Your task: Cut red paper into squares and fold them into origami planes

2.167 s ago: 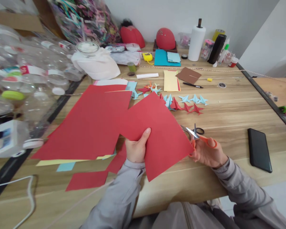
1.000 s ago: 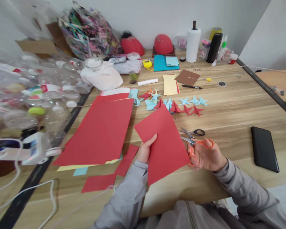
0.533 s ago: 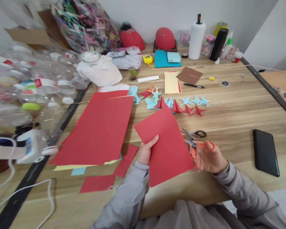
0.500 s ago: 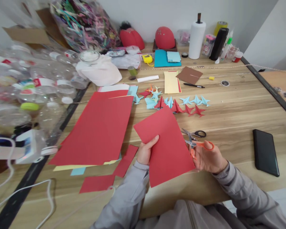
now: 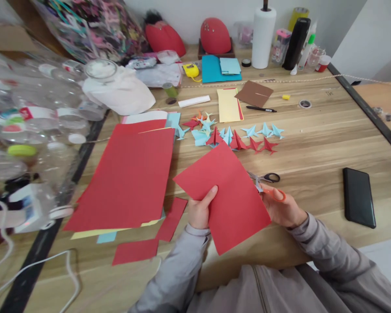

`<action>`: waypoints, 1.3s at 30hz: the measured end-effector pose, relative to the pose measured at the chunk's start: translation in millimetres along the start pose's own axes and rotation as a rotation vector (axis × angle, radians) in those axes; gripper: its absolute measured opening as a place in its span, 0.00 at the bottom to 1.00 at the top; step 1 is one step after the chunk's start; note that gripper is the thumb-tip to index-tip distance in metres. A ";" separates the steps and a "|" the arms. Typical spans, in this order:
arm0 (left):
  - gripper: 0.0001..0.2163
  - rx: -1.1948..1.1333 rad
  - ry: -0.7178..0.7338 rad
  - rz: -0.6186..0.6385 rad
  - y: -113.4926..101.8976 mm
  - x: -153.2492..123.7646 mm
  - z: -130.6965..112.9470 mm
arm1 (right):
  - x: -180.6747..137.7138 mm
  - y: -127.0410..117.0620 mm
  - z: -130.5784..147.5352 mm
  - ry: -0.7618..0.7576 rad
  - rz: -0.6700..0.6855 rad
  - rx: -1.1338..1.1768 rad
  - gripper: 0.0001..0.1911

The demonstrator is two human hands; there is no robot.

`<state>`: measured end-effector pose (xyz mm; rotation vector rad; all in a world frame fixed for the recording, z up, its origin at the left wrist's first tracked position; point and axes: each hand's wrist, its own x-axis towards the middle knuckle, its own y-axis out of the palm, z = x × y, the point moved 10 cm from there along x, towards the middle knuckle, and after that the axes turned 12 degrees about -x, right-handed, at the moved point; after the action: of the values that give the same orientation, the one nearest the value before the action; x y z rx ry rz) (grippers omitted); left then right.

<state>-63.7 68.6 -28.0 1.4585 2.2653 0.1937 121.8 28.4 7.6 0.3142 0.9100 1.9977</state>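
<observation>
My left hand (image 5: 200, 211) is closed on a sheet of red paper (image 5: 234, 191), thumb on top and fingers hidden beneath. In my right hand (image 5: 285, 208) is a pair of orange-handled scissors (image 5: 275, 194), its blades at the sheet's right edge and partly hidden by it. Just beyond lies a second pair of scissors with black handles (image 5: 271, 177), flat on the table. To the left rests a stack of large red sheets (image 5: 130, 178), with two red paper strips (image 5: 135, 251) near it. Folded red and blue paper cranes (image 5: 236, 140) sit beyond the held sheet.
A black phone (image 5: 358, 198) lies at the right. Clear plastic bottles (image 5: 61, 121) crowd the left side. Further back are yellow paper (image 5: 228, 105), brown paper (image 5: 254, 93), a pen (image 5: 261, 109), a tape measure (image 5: 191, 70) and a white roll (image 5: 263, 39). A white cable (image 5: 70, 274) runs at lower left.
The red sheet has turned slightly, its left corner shifting left. The orange scissors have moved a little left and up, their blades now less visible past the edge. The camera view has also shifted.
</observation>
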 end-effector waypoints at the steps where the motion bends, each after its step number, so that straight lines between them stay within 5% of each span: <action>1: 0.26 0.011 0.030 -0.013 -2.4 0.6 -1.1 | 0.4 -0.9 -0.3 -0.006 -0.005 0.001 0.16; 15: 0.23 0.235 0.299 -0.051 -5.9 -3.2 -31.9 | -1.6 -13.6 -14.8 0.088 -0.073 0.110 0.17; 26: 0.21 0.270 0.379 -0.067 -10.3 -0.5 -34.6 | 4.9 -6.0 -10.0 0.061 -0.068 0.114 0.19; 39: 0.25 0.132 0.154 0.006 -8.7 5.6 -7.8 | -0.5 -19.8 -14.5 0.081 -0.114 0.076 0.18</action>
<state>-76.2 70.7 -25.6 1.5661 2.4381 0.1658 126.8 27.6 -16.4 0.2197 1.0336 1.8852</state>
